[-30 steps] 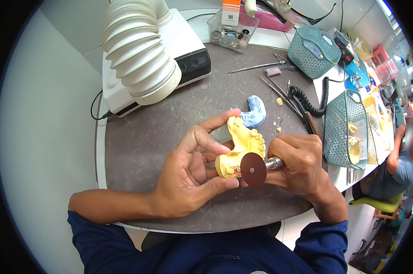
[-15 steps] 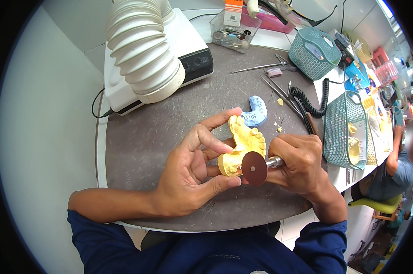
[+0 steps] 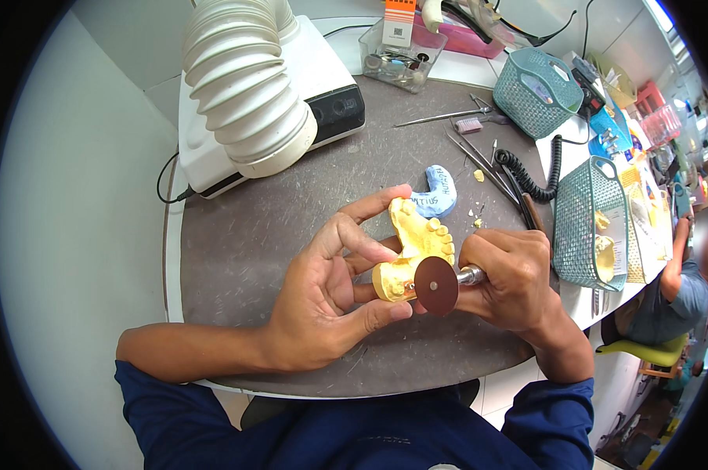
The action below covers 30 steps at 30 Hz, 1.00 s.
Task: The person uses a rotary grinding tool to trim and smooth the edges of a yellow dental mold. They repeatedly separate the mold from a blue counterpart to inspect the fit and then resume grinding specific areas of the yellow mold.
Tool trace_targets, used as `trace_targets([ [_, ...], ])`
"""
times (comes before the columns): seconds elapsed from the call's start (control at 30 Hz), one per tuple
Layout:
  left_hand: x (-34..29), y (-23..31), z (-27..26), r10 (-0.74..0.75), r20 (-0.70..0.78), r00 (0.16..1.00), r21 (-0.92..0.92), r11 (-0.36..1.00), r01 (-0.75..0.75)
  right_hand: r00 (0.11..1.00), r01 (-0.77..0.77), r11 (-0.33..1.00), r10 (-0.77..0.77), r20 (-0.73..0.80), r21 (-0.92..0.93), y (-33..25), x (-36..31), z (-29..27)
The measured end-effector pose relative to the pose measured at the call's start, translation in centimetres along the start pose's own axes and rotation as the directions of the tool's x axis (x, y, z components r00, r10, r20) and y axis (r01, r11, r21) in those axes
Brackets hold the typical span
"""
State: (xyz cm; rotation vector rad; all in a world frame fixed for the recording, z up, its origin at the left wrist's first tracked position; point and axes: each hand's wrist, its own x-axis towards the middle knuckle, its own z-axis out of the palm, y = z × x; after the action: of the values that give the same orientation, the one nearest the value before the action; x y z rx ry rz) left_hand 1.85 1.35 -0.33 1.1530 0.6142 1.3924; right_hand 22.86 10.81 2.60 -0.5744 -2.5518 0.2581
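Between the fingers and thumb of my left hand (image 3: 323,286) is a yellow plaster dental model (image 3: 418,239), a row of teeth along its right side. My right hand (image 3: 511,274) is wrapped round a metal rotary handpiece (image 3: 471,276) fitted with a dark brown cutting disc (image 3: 436,286). The disc stands in front of the model's lower right part and hides some of it; whether it touches the plaster I cannot tell. Just beyond the model, a blue U-shaped silicone piece (image 3: 442,190) with handwriting lies on the grey bench mat (image 3: 236,290).
A white machine with a ribbed suction hose (image 3: 244,86) stands at the back left. Two teal baskets (image 3: 593,227) line the right side, near a coiled black cord (image 3: 554,184) and several slim tools (image 3: 487,164). A clear tray (image 3: 401,66) sits at the back. A seated person (image 3: 675,305) is far right.
Almost nothing differs. The model, the disc and both hands are in nearly the same place, with only a tiny shift of the whole picture.
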Motion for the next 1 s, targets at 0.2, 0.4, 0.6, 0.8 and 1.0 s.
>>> trace_targets([
  [0.2, -0.02, -0.1, 0.02, 0.008, -0.001, 1.0, 0.006, 1.0, -0.008, 1.0, 0.01, 1.0, -0.01, 0.005, -0.008, -0.02, 0.04, 0.04],
  [0.4, -0.05, 0.01, 0.07, 0.001, -0.002, 1.0, 0.01, 1.0, -0.001, 1.0, -0.002, 1.0, 0.002, 0.005, -0.001, 0.04, -0.02, 0.06],
  [0.6, 0.06, 0.09, 0.2, 0.017, -0.011, 1.0, 0.004, 1.0, -0.017, 1.0, -0.012, 1.0, 0.012, 0.009, -0.011, -0.1, 0.07, -0.09],
  [0.8, 0.06, 0.07, 0.14, 0.027, -0.006, 1.0, 0.009, 1.0, -0.027, 1.0, -0.003, 1.0, 0.003, 0.017, -0.005, -0.09, 0.13, -0.19],
  [1.0, 0.08, 0.09, 0.15, 0.031, -0.001, 1.0, 0.008, 1.0, -0.031, 1.0, 0.008, 1.0, -0.008, 0.019, 0.002, -0.1, 0.17, -0.3],
])
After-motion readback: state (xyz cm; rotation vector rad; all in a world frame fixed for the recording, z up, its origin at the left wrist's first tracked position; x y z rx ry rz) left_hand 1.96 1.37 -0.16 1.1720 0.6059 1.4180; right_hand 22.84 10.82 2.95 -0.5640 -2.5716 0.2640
